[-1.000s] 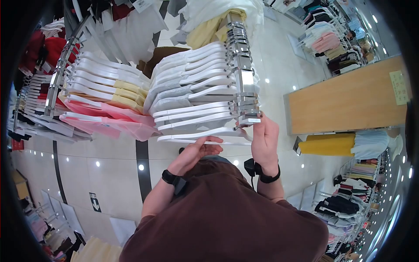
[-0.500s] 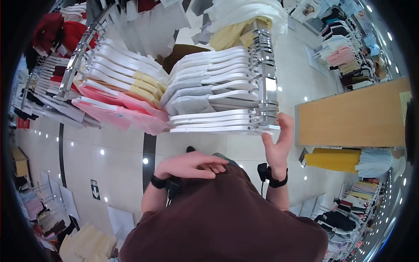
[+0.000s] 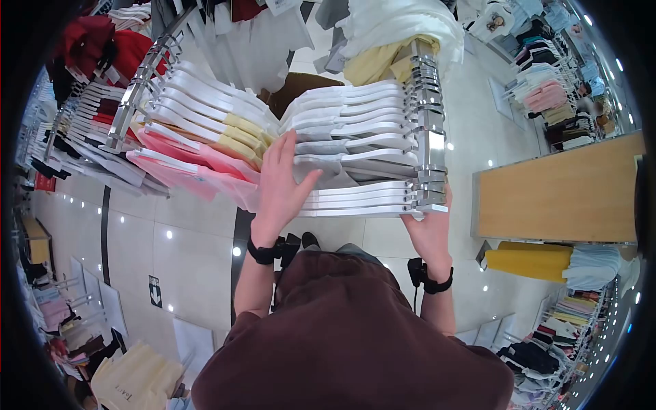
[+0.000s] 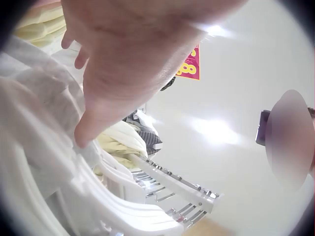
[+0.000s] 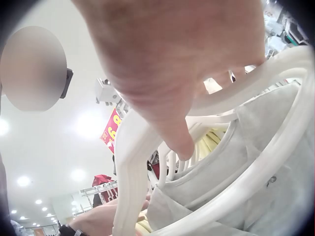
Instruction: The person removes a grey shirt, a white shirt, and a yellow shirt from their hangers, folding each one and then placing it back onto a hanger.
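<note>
Clothing shop, glossy pale tiled floor (image 3: 184, 239), light wooden table (image 3: 560, 191) at right: at frame centre the left hand (image 3: 280, 181) lies flat, fingers straight, on grey-white tops (image 3: 321, 147) hung on white plastic hangers (image 3: 369, 140); the right hand (image 3: 432, 229) grips the nearest hanger (image 3: 362, 213) at its neck.
</note>
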### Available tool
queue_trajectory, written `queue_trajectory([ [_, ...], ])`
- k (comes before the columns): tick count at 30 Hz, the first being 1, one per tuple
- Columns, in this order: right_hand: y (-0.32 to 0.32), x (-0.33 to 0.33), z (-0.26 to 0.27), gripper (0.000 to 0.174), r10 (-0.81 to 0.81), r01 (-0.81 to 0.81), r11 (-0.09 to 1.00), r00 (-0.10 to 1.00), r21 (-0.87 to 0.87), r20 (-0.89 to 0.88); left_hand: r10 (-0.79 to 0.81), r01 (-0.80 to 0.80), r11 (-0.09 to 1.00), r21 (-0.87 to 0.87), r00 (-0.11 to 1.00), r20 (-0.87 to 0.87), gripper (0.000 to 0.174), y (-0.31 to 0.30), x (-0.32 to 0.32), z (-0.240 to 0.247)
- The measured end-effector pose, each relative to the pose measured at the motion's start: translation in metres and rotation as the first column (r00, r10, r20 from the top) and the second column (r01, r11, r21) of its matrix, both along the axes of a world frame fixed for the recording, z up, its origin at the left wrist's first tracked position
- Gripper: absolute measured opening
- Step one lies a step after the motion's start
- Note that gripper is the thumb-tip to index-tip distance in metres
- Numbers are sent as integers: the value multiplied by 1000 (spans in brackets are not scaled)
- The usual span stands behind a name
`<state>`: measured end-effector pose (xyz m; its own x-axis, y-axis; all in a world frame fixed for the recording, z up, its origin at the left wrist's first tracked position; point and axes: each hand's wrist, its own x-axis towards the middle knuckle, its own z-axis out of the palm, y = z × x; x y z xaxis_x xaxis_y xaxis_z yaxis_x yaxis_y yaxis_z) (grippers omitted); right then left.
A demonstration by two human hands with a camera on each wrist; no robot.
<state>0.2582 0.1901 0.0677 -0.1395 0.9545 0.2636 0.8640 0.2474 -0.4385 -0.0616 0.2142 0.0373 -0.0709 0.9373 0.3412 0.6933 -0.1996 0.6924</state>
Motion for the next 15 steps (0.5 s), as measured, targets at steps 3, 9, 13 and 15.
queue_trajectory([
  [3, 4, 7, -1, 91, -38, 35, 997, 998, -66, -46, -42, 41, 999, -9, 997, -62, 79, 6, 0, 18],
  [9, 22, 14, 1, 86, 160, -137, 979, 975, -148, 152, -98, 87, 987, -132, 992, -79, 73, 2, 4, 24],
  [13, 25, 13, 7, 83, 51, -68, 982, 994, -176, -101, -219, 225, 928, -297, 974, 54, 62, 5, 1, 27],
  [15, 29, 17, 7, 83, 37, -74, 984, 974, -159, -225, -257, 262, 929, -260, 965, 54, 61, 14, 0, 20],
])
